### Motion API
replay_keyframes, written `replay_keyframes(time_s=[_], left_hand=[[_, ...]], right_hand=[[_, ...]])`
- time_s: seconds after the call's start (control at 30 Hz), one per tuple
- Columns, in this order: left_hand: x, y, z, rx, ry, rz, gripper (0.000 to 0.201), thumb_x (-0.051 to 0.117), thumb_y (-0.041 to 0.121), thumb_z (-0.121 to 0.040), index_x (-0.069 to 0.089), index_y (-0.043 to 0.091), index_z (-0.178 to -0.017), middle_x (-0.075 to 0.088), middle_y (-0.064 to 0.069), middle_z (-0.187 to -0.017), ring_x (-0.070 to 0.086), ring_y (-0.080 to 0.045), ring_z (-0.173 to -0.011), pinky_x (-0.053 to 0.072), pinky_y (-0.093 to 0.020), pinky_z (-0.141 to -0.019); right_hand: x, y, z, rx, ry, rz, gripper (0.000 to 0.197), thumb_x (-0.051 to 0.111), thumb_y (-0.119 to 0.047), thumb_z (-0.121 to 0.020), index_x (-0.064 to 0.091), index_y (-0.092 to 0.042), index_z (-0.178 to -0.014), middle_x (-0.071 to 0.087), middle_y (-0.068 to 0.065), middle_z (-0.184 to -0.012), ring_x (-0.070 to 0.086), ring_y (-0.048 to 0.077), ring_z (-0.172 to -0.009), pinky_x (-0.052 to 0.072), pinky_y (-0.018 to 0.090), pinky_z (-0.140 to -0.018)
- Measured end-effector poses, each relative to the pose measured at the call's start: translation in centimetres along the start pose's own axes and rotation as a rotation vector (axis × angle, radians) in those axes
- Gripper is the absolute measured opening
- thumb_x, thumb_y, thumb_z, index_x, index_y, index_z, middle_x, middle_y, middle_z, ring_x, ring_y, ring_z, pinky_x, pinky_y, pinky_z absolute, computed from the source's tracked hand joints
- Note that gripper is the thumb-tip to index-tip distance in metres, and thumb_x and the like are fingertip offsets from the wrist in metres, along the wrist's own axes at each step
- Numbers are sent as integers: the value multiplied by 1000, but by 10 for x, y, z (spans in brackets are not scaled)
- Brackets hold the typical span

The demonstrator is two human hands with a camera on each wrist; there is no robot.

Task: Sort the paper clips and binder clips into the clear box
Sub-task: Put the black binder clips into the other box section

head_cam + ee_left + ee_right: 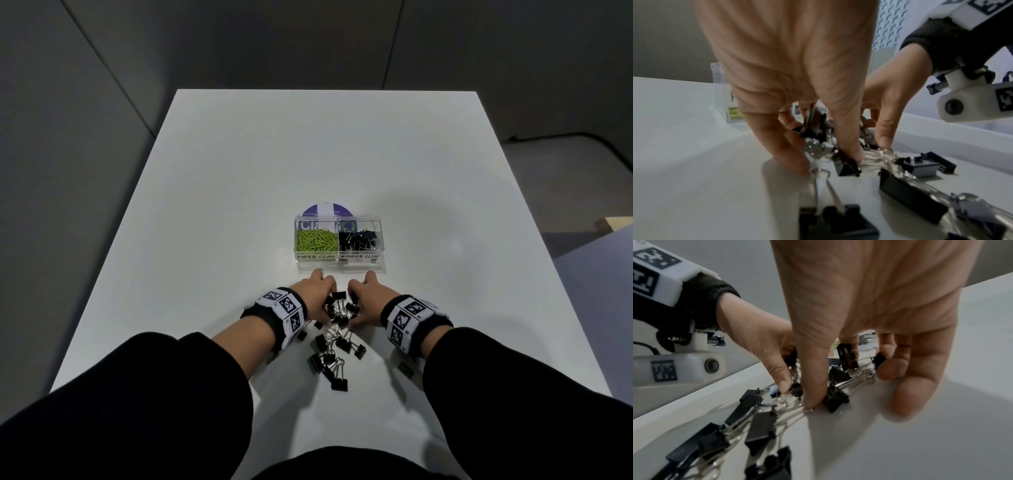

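**Both hands gather the loose binder clips**

Black sleeves [130,394] fill the near edge; beyond them your left hand [317,291] and right hand [368,296] face each other over the far end of the binder clips [334,349]. Each grip is narrow: curled fingers [851,146] and thumbs pinch several clips, likely to take a bunch in one lift. Behind them, the rest of the pile trails back toward you on the table [205,205], its long axis running near to far, wire handles pointing every way. Just ahead stands the clear box [339,258], green paper clips [317,240] in its left compartment, binder clips in the right.
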State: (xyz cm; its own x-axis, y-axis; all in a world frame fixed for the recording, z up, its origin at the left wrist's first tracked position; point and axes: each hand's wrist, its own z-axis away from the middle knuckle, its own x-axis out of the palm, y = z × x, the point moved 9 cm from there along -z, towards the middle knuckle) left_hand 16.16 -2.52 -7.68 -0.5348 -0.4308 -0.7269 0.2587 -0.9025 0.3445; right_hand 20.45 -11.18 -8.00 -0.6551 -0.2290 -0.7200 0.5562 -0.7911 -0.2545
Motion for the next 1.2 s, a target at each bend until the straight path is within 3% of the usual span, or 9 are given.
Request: replay_keyframes(time_s=[0.2, 0.37, 0.53, 0.63, 0.83, 0.97, 1.03, 1.1, 1.2], left_hand=[[0, 1, 0, 27, -5, -22, 43, 71, 18, -78, 48, 8, -114, 43, -13, -120, 56, -31, -100, 46, -34, -83], [-3, -2, 1, 35, 17, 5, 32, 59, 16, -88, 51, 7, -118, 54, -14, -121, 54, -29, -109, 41, -33, -91], [-5, -4, 8, 37, 95, 93, 29, 57, 15, -90, 55, 8, -117, 56, -12, -119, 56, -26, -108, 43, -31, -92], [-5, -8, 12, 32, 114, 141, 28, 57, 14, -90, 57, 10, -117, 55, -12, -118, 56, -25, -107, 42, -29, -92], [-12, -12, 21, 30, 141, 221, 28, 55, 14, -91, 58, 12, -119, 55, -9, -121, 55, -21, -109, 38, -20, -89], [-33, -12, 32, 74, 229, 274, 29, 55, 13, -92, 58, 11, -120, 55, -7, -126, 54, -18, -113, 33, -13, -88], [-48, -13, 37, 92, 286, 299, 28, 55, 11, -91, 59, 11, -119, 57, -7, -126, 54, -18, -113, 33, -13, -88], [-64, -12, 41, 106, 340, 317, 27, 54, 10, -91, 61, 11, -117, 59, -8, -120, 56, -17, -108, 36, -14, -86], [-88, -9, 41, 126, 401, 305, 25, 54, 11, -91, 62, 11, -115, 60, -8, -115, 57, -19, -105, 36, -15, -83]], right_hand=[[2, 0, -1, -36, -11, 39, 57, 77, -36, -69, 46, -13, -110, 35, 11, -118, 53, 27, -78, 52, 36, -77], [1, -4, 4, -84, 83, 50, 33, 64, -17, -78, 47, -9, -104, 36, 12, -119, 50, 27, -70, 48, 32, -65], [0, -3, 9, -132, 190, 24, 31, 54, -12, -87, 51, -7, -117, 42, 14, -124, 58, 33, -93, 51, 40, -83], [-1, 3, 11, -141, 213, -43, 34, 57, -13, -87, 52, -7, -120, 43, 11, -125, 58, 32, -99, 49, 37, -89], [-13, 8, 20, -167, 237, -112, 38, 61, -19, -86, 52, -8, -121, 45, 8, -126, 56, 27, -103, 48, 32, -91], [-48, 7, 32, -217, 350, -189, 39, 64, -22, -85, 54, -8, -120, 47, 7, -125, 55, 21, -103, 47, 25, -94], [-76, 6, 35, -232, 427, -224, 39, 65, -21, -84, 55, -8, -120, 48, 9, -125, 55, 22, -102, 48, 29, -95], [-101, 5, 31, -225, 474, -232, 38, 63, -20, -85, 55, -8, -121, 48, 10, -124, 55, 23, -102, 45, 25, -93], [-122, 5, 12, -167, 447, -226, 37, 60, -18, -87, 54, -7, -122, 46, 12, -125, 55, 26, -104, 42, 25, -89]])
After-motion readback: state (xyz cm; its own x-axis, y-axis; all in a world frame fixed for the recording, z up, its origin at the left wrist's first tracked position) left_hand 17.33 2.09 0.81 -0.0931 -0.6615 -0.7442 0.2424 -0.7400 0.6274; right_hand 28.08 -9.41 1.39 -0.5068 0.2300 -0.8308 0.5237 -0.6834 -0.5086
